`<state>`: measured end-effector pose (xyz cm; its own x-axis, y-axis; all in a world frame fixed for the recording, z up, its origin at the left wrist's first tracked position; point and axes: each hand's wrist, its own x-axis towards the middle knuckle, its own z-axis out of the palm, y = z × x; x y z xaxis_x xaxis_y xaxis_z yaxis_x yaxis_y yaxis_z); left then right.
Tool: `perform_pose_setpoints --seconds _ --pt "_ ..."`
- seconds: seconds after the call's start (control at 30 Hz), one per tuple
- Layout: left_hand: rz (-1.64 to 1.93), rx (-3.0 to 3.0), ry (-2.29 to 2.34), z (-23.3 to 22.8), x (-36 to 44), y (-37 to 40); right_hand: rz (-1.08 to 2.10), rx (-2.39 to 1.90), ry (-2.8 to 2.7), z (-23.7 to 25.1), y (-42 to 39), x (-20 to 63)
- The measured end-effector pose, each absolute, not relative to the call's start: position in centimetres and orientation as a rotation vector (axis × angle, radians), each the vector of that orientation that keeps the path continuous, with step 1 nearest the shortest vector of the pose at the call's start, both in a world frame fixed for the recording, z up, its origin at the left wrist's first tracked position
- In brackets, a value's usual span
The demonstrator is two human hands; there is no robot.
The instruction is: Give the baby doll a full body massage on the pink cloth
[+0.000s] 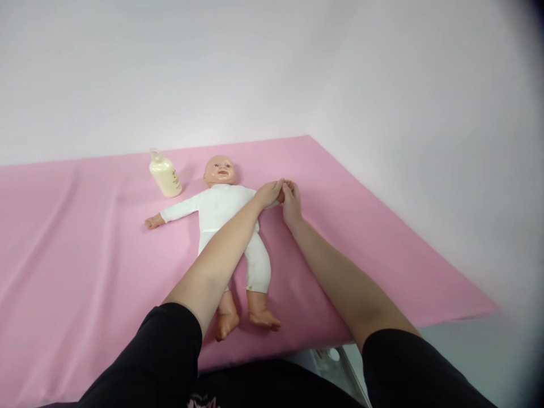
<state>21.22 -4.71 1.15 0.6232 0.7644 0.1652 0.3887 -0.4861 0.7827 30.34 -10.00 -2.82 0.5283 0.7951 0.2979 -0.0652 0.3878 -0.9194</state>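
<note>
Two hands at work: both of ours met at the doll's far arm, on the right side of the view.
Bottle (165,174): it stood tilted on the pink sheet (76,238), just beside the doll's head and well apart from our hands. We judged it could tip if the sheet were tugged, since the cloth looked loose and creased beneath it.
Doll (221,209): it lay on its back on the pink sheet, near the middle of the covered table. Its long axis ran from the head, farthest from us, to the bare feet at the near edge, slightly slanted. Its face pointed up. One arm stretched out to the left, the small hand lying free on the sheet.
Left hand (268,194): our forearm crossed over the doll's body and legs. The grip was closed around the doll's arm near the wrist, fingers curled on it.
Right hand (292,203): it sat touching the left one. The grip seemed to pinch the doll's hand, though the fingers hid what lay between them, so we could not tell exactly.
Risk: we judged that a hard pull on that arm could drag the light doll sideways, or swing its feet off the near edge. Our crossing forearm might also press on the torso and shift it.
</note>
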Motion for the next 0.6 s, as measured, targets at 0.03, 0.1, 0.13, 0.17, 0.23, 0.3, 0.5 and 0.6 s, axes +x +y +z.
perform_pose_setpoints --seconds 0.03,0.1,0.13,0.17,0.23,0.3,0.5,0.6 --pt "0.655 2.104 0.908 1.11 21.24 -4.67 0.659 -1.024 -0.845 -2.88 -9.91 30.36" --pt "0.648 2.097 0.912 1.05 21.28 -4.62 0.681 -1.018 -0.827 -2.98 -9.76 30.42" --pt "0.647 2.098 0.911 1.03 21.29 -4.62 0.688 -1.016 -0.814 -3.01 -9.69 30.44" --pt "0.647 2.1 0.912 1.03 21.29 -4.64 0.693 -1.011 -0.798 -3.03 -9.63 30.45" --pt "0.645 2.104 0.92 1.08 21.28 -4.71 0.7 -0.993 -0.772 -3.03 -9.53 30.45" --pt "0.64 2.118 0.93 1.17 21.26 -4.79 0.701 -0.982 -0.759 -3.01 -9.48 30.43" --pt "0.637 2.172 0.908 1.42 21.11 -5.05 0.633 -1.042 -0.774 -2.87 -9.67 30.42" --pt "0.619 2.226 0.828 1.55 20.89 -5.31 0.644 -1.059 -0.75 -3.05 -9.53 30.53"
